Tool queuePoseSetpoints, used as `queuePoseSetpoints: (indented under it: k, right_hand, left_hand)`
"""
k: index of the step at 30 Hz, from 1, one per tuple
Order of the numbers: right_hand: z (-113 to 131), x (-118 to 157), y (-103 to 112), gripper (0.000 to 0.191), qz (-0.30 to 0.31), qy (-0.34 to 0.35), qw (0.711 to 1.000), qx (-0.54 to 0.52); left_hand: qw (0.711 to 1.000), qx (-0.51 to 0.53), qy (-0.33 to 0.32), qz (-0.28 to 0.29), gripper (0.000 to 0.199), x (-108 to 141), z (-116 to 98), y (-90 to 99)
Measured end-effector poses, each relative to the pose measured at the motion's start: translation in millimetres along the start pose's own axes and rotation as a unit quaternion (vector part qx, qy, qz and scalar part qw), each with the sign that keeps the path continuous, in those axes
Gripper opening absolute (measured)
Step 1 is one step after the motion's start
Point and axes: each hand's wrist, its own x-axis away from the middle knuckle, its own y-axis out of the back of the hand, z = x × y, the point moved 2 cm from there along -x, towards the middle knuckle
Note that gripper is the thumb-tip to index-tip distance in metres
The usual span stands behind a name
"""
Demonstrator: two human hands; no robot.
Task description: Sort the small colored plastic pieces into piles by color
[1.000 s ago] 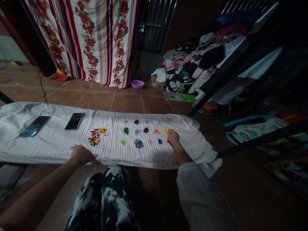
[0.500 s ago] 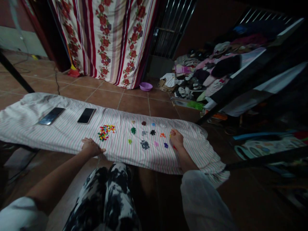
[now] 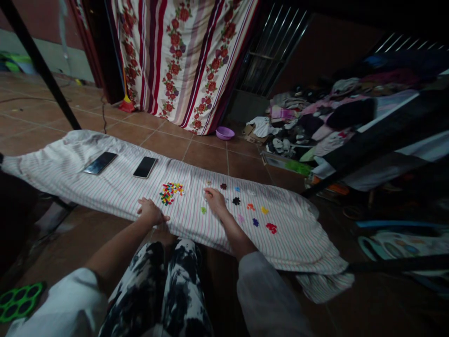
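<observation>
My left hand (image 3: pixel 151 213) rests on the near edge of the striped cloth (image 3: pixel 115 196), fingers apart and nothing in them. Just beyond it lies a mixed heap of small coloured pieces (image 3: pixel 171 193). My right hand (image 3: pixel 215 201) is over the cloth to the right of that heap, fingers drawn together; anything between them is too small to make out. It covers some of the small sorted piles. Around it I see a light green pile (image 3: pixel 203 210), a brown pile (image 3: pixel 223 186), a black pile (image 3: pixel 236 201), an orange pile (image 3: pixel 250 206), a yellow pile (image 3: pixel 264 210) and a red pile (image 3: pixel 271 228).
Two phones, a larger phone (image 3: pixel 100 163) and a smaller phone (image 3: pixel 145 167), lie on the cloth's left part. On the tiled floor beyond stand a purple basin (image 3: pixel 225 133) and a heap of clothes (image 3: pixel 315 114). Dark bars (image 3: pixel 42 70) rise at both sides.
My right hand has moved left from the yellow pile to the green and grey piles, uncovering the yellow and red ones. My left hand stays at the cloth's edge. The view has shifted left.
</observation>
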Motion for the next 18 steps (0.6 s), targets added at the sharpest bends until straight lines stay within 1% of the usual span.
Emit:
queuePoseSetpoints:
  k: [2, 4, 8, 11, 14, 18]
  right_hand:
    - [13.9, 2.0, -22.6, 0.030, 0.032, 0.019, 0.999, 0.002]
    - [23.4, 3.2, -41.8, 0.030, 0.058, 0.027, 0.998, 0.009]
    - [33.3, 3.2, -68.9, 0.033, 0.084, 0.009, 0.995, 0.043]
    - [39.6, 3.8, -81.3, 0.038, 0.094, -0.017, 0.992, 0.077]
    - [48.0, 5.9, -88.4, 0.042, 0.101, -0.049, 0.987, 0.114]
    - [61.5, 8.0, -91.8, 0.038, 0.123, -0.067, 0.978, 0.153]
  left_hand:
    - [1.000, -0.018, 0.012, 0.005, 0.105, 0.3, 0.9, -2.0]
    - [0.999, -0.033, 0.019, -0.001, 0.105, 0.2, 1.7, -4.0]
    - [0.999, -0.031, 0.015, -0.008, 0.105, -1.1, 2.8, -7.8]
    - [0.999, -0.033, 0.008, -0.007, 0.103, -0.6, 2.7, -8.0]
    - [0.997, -0.065, 0.029, 0.002, 0.104, 2.3, 2.0, -5.2]
    - [0.994, -0.100, 0.035, 0.011, 0.106, 7.3, -0.9, -0.1]
